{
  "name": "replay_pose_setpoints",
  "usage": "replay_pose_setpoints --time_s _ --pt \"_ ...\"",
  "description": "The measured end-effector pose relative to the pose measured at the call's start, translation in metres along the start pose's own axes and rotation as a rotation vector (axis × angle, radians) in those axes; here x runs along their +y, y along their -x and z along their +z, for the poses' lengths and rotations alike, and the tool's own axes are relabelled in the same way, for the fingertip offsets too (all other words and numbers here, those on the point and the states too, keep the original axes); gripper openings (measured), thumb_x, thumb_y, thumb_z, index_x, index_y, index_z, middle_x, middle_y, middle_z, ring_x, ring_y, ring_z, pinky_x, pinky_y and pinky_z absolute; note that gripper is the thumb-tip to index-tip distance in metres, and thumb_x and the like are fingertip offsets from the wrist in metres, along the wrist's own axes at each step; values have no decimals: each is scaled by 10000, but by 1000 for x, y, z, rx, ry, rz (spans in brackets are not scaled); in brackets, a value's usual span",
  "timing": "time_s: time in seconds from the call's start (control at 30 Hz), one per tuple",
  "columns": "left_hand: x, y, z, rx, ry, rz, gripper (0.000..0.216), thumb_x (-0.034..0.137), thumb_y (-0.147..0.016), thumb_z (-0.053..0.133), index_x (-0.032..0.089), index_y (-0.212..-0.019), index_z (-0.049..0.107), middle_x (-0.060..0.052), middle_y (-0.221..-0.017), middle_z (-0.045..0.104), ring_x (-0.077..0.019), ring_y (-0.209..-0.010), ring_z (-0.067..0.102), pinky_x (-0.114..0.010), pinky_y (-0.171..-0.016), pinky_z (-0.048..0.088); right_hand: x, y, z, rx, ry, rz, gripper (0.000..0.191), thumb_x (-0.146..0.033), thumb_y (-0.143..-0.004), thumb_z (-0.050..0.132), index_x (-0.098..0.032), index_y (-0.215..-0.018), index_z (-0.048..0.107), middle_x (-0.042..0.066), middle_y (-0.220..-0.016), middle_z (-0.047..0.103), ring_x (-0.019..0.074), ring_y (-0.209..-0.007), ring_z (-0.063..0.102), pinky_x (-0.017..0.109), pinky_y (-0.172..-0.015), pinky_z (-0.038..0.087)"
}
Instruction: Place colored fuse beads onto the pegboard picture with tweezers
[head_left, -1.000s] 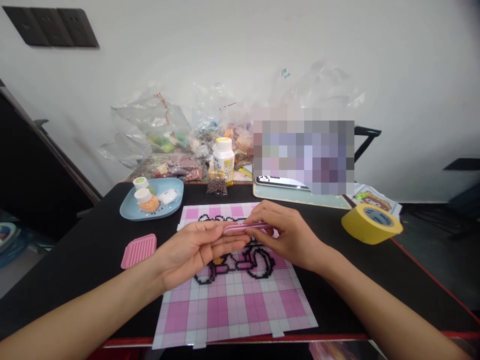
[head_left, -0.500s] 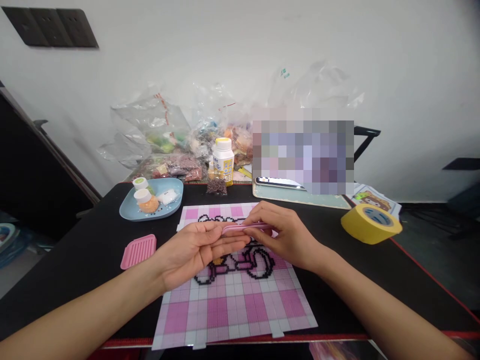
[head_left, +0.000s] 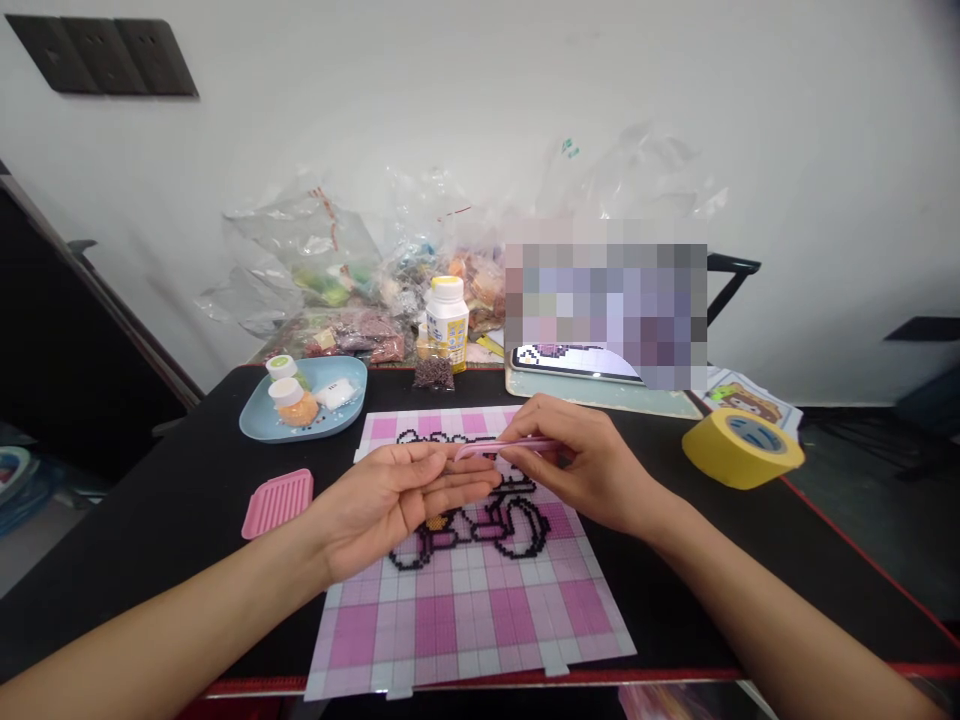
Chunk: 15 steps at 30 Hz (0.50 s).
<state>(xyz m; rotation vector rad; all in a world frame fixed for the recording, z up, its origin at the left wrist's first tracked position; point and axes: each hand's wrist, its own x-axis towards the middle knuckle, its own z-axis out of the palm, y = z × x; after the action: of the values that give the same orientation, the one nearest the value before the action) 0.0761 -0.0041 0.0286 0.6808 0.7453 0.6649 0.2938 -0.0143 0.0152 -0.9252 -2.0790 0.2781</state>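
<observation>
Head view. Checked sheet (head_left: 510,612): lying on the black mat, bearing a black bead outline. Right hand (head_left: 583,462): closing thumb and fingertips on pink tweezers (head_left: 478,452), above the sheet's far half. Tweezers: extending past the fingertips, tip pointing over the left hand (head_left: 390,500); contact unclear. Left hand: spreading open, palm up, above the sheet's left side; any small load there, cannot tell. Blue tray (head_left: 253,418): sitting beyond the sheet's far-left corner.
</observation>
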Motion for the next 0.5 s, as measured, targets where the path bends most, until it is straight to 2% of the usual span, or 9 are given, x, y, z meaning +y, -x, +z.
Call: replay_pose_setpoints --time_s 0.23,0.5 --pt "3 2 0 -4 -11 16 213 7 -927 446 -35 -1055 611 -256 -1134 682 -284 -1076 661 -321 -968 527 -4 -2 -26 4 9 32 64 -236 -872 608 -191 -833 631 21 -746 622 114 -648 548 231 -560 410" --pt "4 -3 -2 117 -1 49 253 21 -934 437 7 -881 684 -177 -943 753 -227 -914 730 -316 -959 539 -3 1 -55 -140 -1 135 158 -331 -861 621 -197 -787 659 36 -757 645 121 -640 582 223 -529 437"
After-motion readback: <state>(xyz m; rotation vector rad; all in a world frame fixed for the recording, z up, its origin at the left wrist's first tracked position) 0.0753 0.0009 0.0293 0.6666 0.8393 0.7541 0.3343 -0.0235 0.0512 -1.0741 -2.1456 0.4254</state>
